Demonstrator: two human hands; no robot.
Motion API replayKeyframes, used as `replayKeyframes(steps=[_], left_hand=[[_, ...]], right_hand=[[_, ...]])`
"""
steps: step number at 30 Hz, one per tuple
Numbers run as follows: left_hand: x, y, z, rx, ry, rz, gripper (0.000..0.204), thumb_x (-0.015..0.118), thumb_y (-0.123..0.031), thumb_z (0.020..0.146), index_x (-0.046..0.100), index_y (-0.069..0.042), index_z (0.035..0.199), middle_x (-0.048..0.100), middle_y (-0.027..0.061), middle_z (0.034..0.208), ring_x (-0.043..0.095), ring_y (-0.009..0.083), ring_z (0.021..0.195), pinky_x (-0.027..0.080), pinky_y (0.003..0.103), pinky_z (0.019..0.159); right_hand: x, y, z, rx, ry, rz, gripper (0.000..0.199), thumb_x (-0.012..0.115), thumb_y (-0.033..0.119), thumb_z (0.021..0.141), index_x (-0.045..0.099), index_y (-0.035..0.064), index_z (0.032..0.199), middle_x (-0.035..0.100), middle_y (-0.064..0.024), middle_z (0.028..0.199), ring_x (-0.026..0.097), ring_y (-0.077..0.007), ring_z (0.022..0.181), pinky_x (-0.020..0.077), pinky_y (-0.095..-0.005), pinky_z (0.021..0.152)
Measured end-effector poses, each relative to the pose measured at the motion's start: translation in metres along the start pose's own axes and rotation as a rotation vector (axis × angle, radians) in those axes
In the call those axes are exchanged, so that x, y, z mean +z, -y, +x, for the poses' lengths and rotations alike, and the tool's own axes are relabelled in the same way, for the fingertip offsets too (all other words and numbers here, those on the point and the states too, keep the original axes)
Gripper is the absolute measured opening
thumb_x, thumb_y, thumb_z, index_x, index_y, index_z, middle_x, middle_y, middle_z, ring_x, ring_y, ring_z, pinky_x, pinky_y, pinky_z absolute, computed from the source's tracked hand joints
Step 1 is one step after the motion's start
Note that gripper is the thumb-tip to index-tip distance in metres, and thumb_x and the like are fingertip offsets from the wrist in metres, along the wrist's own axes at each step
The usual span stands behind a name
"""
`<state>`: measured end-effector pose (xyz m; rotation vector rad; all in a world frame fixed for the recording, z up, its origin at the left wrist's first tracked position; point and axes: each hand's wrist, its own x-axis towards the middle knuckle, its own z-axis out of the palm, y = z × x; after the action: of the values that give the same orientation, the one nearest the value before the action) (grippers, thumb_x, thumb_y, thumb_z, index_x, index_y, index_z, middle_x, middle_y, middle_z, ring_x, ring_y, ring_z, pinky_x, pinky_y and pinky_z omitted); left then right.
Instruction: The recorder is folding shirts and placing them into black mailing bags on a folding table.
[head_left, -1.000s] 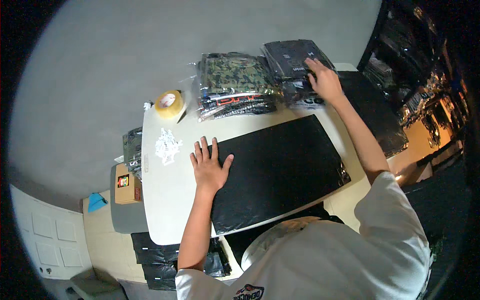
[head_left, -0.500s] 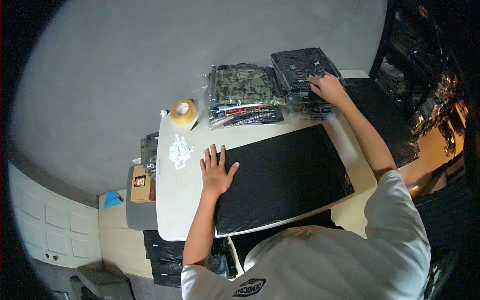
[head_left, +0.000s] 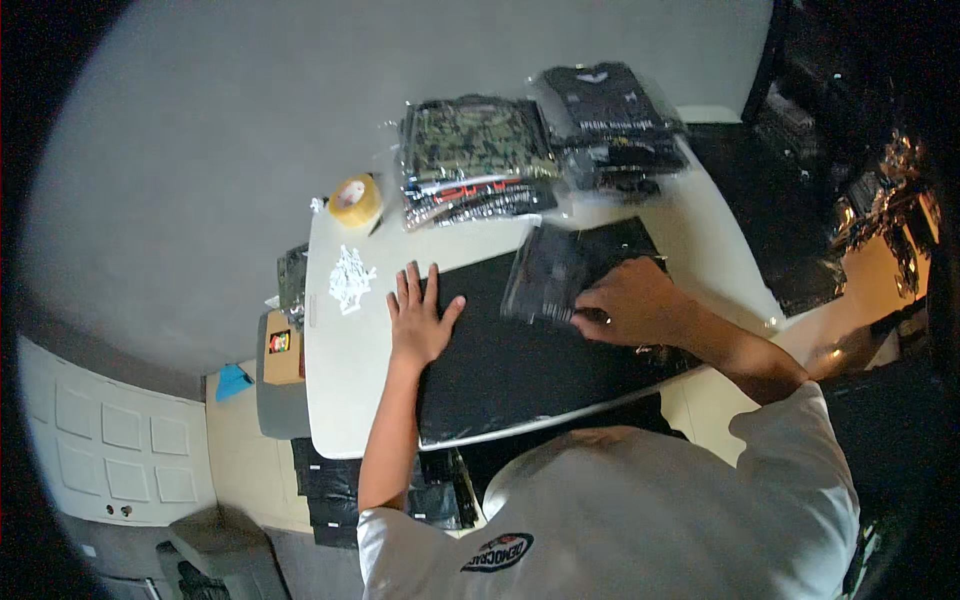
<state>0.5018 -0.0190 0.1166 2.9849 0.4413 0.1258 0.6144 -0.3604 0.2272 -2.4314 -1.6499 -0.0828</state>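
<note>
My left hand [head_left: 420, 328] lies flat with fingers spread, at the left edge of a large black plastic sheet or bag [head_left: 490, 385] on the white table [head_left: 350, 395]. Pinched in my right hand [head_left: 640, 302] is a dark folded shirt in a clear plastic bag [head_left: 543, 272], tilted over the upper part of the black plastic. It is blurred by motion. Beyond it stands a stack of bagged dark shirts [head_left: 598, 98], with a pile of bagged camouflage clothing [head_left: 472, 138] to its left.
A roll of yellowish tape [head_left: 355, 202] stands at the table's far left corner. Small white paper pieces [head_left: 350, 280] lie heaped below it. Left of the table are a cardboard box [head_left: 284, 355] and a blue item [head_left: 233, 380]. Black packages [head_left: 330, 490] lie low at the left.
My right hand has left the shirt stack and come nearer with one bagged shirt, over the black plastic. A different shirt now shows on top. My left hand stays flat.
</note>
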Motion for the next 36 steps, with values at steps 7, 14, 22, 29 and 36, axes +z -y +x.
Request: replayKeyframes(steps=[7, 14, 22, 29, 36], left_hand=[[0.000, 0.000, 0.003, -0.008, 0.002, -0.018, 0.083, 0.039, -0.068, 0.102, 0.024, -0.018, 0.166, 0.011, 0.0199, 0.173, 0.008, 0.0406, 0.159, 0.010, 0.060, 0.126], [0.000, 0.000, -0.001, -0.008, 0.001, -0.028, 0.082, 0.041, -0.067, 0.102, 0.027, -0.017, 0.165, 0.013, 0.0210, 0.172, 0.009, 0.0418, 0.159, 0.010, 0.061, 0.126], [-0.010, -0.010, -0.011, 0.011, -0.048, 0.075, 0.074, 0.044, -0.058, 0.104, 0.030, -0.015, 0.164, 0.022, 0.0231, 0.169, 0.017, 0.0451, 0.157, 0.015, 0.062, 0.125], [-0.044, -0.115, 0.018, 0.765, -0.016, -0.155, 0.034, 0.066, -0.009, 0.093, 0.069, -0.003, 0.126, 0.060, 0.0148, 0.143, 0.052, 0.0354, 0.138, 0.041, 0.048, 0.118], [-0.019, -0.226, 0.064, 1.201, 0.168, -0.389, 0.040, 0.068, -0.012, 0.093, 0.066, -0.006, 0.133, 0.058, 0.0138, 0.146, 0.052, 0.0351, 0.136, 0.043, 0.045, 0.116]], right_hand=[[0.069, -0.050, 0.008, 0.297, -0.250, -0.013, 0.053, 0.068, 0.049, 0.094, 0.069, 0.0000, 0.114, 0.067, -0.0230, 0.111, 0.066, -0.0389, 0.110, 0.0546, -0.0480, 0.097], [0.054, -0.067, 0.003, 0.507, 0.145, 0.167, 0.061, 0.075, 0.054, 0.087, 0.070, 0.0001, 0.117, 0.070, -0.0210, 0.109, 0.067, -0.0373, 0.109, 0.0531, -0.0484, 0.095], [0.036, -0.165, -0.086, 0.684, 0.035, 0.562, 0.046, 0.078, 0.035, 0.089, 0.070, -0.0018, 0.115, 0.069, -0.0128, 0.079, 0.068, -0.0252, 0.070, 0.0559, -0.0397, 0.068], [0.015, -0.202, -0.192, 1.023, -0.226, 0.981, 0.025, 0.078, 0.021, 0.092, 0.072, 0.0029, 0.108, 0.057, 0.0011, 0.069, 0.053, -0.0081, 0.054, 0.0481, -0.0248, 0.049], [0.023, -0.210, -0.210, 1.015, -0.192, 0.927, 0.050, 0.078, 0.026, 0.092, 0.059, 0.0061, 0.133, 0.062, -0.0014, 0.086, 0.059, -0.0106, 0.067, 0.0514, -0.0276, 0.053]])
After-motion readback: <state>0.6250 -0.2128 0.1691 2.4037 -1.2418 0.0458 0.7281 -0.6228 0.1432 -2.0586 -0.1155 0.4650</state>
